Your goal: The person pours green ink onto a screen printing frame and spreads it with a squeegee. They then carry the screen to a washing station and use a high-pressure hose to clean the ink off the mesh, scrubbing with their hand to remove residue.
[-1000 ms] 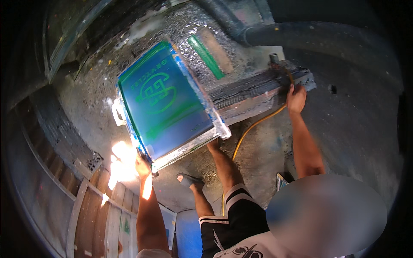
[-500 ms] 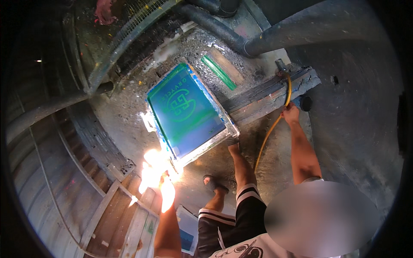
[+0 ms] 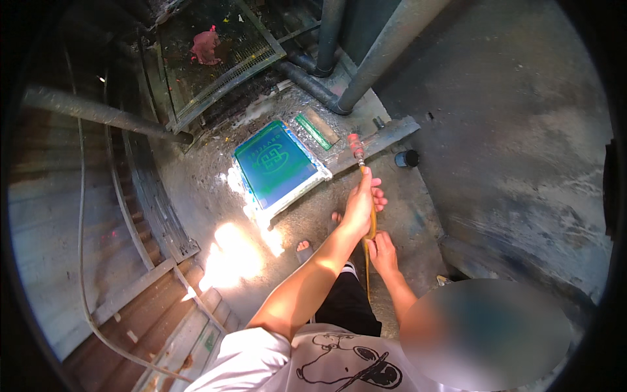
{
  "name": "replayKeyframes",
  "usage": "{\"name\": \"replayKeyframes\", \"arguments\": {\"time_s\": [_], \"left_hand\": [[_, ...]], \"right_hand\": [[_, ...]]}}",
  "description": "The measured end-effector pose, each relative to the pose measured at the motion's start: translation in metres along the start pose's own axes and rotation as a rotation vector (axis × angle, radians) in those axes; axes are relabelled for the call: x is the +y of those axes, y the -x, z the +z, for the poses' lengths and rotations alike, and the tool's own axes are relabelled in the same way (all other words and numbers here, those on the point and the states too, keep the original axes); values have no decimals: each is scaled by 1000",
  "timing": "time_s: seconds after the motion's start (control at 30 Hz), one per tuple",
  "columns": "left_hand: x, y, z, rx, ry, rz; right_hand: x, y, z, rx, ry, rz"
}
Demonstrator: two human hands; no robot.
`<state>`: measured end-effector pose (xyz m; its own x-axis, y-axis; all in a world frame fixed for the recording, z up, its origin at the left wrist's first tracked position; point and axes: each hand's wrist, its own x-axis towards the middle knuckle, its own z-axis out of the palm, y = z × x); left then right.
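A yellow hose (image 3: 373,222) with a red nozzle (image 3: 356,145) and a metal fitting runs through both of my hands. My left hand (image 3: 359,202) is closed around it just behind the fitting, thumb along the hose and fingers partly curled. Lower down, my right hand (image 3: 384,251) grips the same hose. The nozzle points away from me. Beyond and to the left, a screen-printing frame (image 3: 297,200) lies tilted, its mesh green and blue with a lighter round design. None of my fingers touch the frame.
Past the frame lies a green-edged wooden strip (image 3: 313,130). A ledge (image 3: 392,137) and a dark can (image 3: 406,159) are at right. Thick pipes (image 3: 392,49) and a mesh-topped metal stand (image 3: 225,81) rise at the back. Bright sunlight falls on the floor at left.
My left hand has left the frame's near-left corner and now holds the hose. The hose end has come off the ledge, and my right hand has moved nearer to me. The view has shifted.
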<state>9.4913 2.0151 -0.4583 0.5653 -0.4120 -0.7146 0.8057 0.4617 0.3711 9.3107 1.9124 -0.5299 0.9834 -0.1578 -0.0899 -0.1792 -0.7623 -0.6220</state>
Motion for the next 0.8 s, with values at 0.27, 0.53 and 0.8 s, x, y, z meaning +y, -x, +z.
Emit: {"name": "replayKeyframes", "arguments": {"time_s": [0.27, 0.53, 0.8], "left_hand": [[-117, 69, 12, -217, -87, -130], [-100, 128, -74, 137, -187, 61], [-220, 176, 75, 236, -270, 215]], "right_hand": [[41, 265, -310, 729, 181, 589], [-32, 453, -699, 1679, 837, 343], [-54, 518, -957, 1585, 1378, 230]]}}
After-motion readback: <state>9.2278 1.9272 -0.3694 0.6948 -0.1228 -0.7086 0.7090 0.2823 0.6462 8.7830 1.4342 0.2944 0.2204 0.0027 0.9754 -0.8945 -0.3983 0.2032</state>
